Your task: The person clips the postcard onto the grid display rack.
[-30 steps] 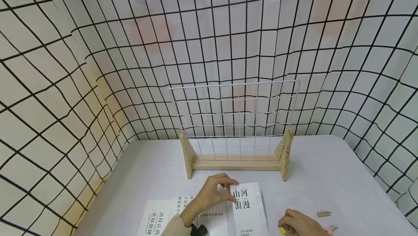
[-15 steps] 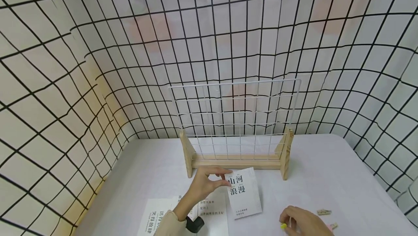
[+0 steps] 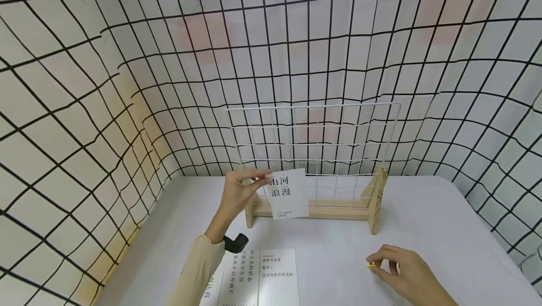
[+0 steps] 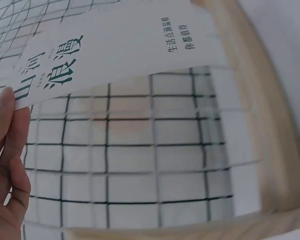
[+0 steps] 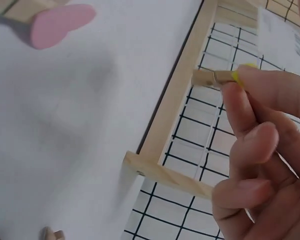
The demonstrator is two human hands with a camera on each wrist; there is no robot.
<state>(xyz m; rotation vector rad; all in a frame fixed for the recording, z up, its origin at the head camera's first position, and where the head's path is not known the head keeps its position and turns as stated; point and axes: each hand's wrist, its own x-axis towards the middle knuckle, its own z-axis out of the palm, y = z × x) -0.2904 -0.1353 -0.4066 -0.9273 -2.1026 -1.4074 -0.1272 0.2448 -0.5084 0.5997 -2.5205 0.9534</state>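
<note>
The left hand [image 3: 235, 192] holds a white card [image 3: 288, 193] by its upper left corner, pinched between thumb and fingers [image 4: 10, 145]. The card is lifted off the table [image 3: 423, 221] and stands upright in front of the white wire grid [image 3: 313, 146], at its lower left part, with the printed side toward the person. A grip at the corner leaves the top edge free, so I judge the card is held this way so that something can be fixed there against the wires. In the left wrist view the card [image 4: 115, 50] lies close along the grid [image 4: 140, 165], but I cannot tell if they touch

The right hand [image 3: 402, 275] is low on the right side, just above the table, well apart from the card. Its thumb and forefinger pinch a small wooden clip [image 5: 215, 77] with a yellow end [image 3: 371, 266]. The grip is at the back of the clip, and the front end is free and points to the grid. I think this is the usual way to hold a clip before one opens it

The grid stands in a wooden frame [image 3: 372, 207], which keeps it upright and open from the front. Two more cards [image 3: 258, 275] lie flat on the table near the left sleeve [image 3: 195, 273]. Another clip with a pink heart [image 5: 60, 22] lies on the table, seen only in the right wrist view
</note>
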